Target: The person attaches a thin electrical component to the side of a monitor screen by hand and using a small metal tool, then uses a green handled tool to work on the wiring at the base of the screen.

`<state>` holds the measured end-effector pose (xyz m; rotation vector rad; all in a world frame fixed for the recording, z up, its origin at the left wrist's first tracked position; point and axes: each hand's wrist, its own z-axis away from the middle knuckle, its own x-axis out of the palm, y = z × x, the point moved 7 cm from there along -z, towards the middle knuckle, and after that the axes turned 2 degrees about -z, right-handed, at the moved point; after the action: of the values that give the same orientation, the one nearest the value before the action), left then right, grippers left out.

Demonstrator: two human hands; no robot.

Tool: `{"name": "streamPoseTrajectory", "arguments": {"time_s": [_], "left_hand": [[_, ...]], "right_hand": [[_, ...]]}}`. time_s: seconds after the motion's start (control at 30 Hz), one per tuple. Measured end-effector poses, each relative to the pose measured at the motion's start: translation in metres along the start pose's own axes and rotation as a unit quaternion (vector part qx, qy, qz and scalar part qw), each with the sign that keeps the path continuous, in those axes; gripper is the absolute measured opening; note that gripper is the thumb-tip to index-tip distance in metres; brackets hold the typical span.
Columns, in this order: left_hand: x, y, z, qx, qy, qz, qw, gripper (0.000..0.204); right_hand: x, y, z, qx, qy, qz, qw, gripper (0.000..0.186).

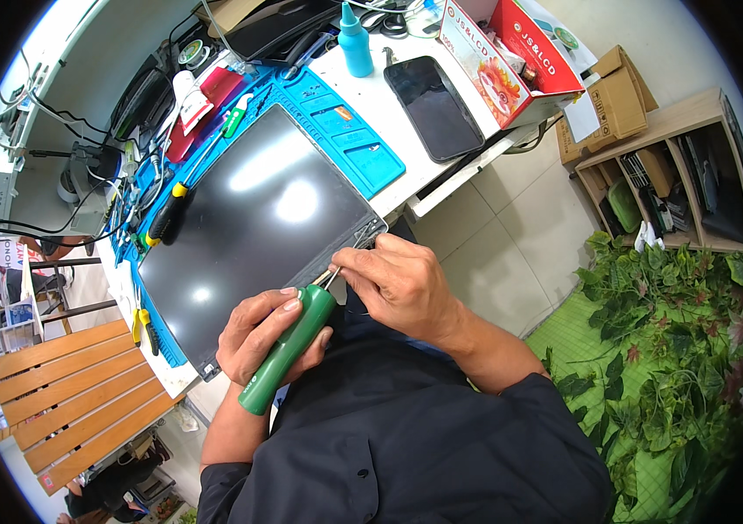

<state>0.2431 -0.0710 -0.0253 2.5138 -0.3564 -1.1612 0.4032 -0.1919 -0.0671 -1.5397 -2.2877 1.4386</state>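
My left hand (pixel 258 336) is wrapped round a thick green cylindrical tool handle (pixel 284 354), held slanted over the near edge of a dark flat display panel (pixel 249 227). At the handle's upper end, my right hand (pixel 398 284) pinches a thin metal piece (pixel 333 277) between thumb and fingers. The exact kind of tool does not show. Under both hands, the panel lies on a blue work mat (pixel 363 170), with reflections of lamps on its surface. Its near right corner, beside my right hand, shows a thin strip of wiring or frame.
A yellow-and-black screwdriver (pixel 168 214) lies at the panel's left edge, with yellow-handled pliers (pixel 143 327) nearer me. Cables and tools crowd the left. Beyond the mat are a turquoise bottle (pixel 355 44), a black phone-like slab (pixel 434 109) and a red-and-white box (pixel 511 65).
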Motion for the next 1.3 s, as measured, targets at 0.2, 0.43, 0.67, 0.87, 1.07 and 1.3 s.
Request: {"name": "streamPoseTrajectory", "arguments": {"time_s": [0.2, 0.43, 0.67, 0.87, 1.07, 1.3], "left_hand": [[0.0002, -0.0003, 0.0003, 0.002, 0.001, 0.0, 1.0, 0.053], [0.0006, -0.0005, 0.0, 0.009, 0.005, 0.002, 1.0, 0.053], [0.0003, -0.0004, 0.0001, 0.008, 0.001, 0.0, 1.0, 0.053], [0.0008, -0.0012, 0.001, 0.009, 0.002, 0.001, 1.0, 0.053], [0.0004, -0.0009, -0.0001, 0.007, 0.003, 0.004, 1.0, 0.053], [0.0002, -0.0016, 0.0005, 0.0, 0.003, 0.004, 1.0, 0.054]], "right_hand": [[-0.0004, -0.0006, -0.0011, 0.0, 0.004, -0.007, 1.0, 0.025], [-0.0002, 0.0001, -0.0005, 0.0, -0.003, -0.004, 1.0, 0.025], [-0.0003, 0.0001, -0.0011, -0.002, -0.001, -0.009, 1.0, 0.025], [-0.0003, -0.0012, -0.0021, -0.006, -0.003, -0.007, 1.0, 0.025], [-0.0001, -0.0011, -0.0028, -0.003, -0.005, -0.01, 1.0, 0.023], [0.0008, -0.0005, -0.0024, -0.009, -0.012, -0.003, 1.0, 0.021]]}}
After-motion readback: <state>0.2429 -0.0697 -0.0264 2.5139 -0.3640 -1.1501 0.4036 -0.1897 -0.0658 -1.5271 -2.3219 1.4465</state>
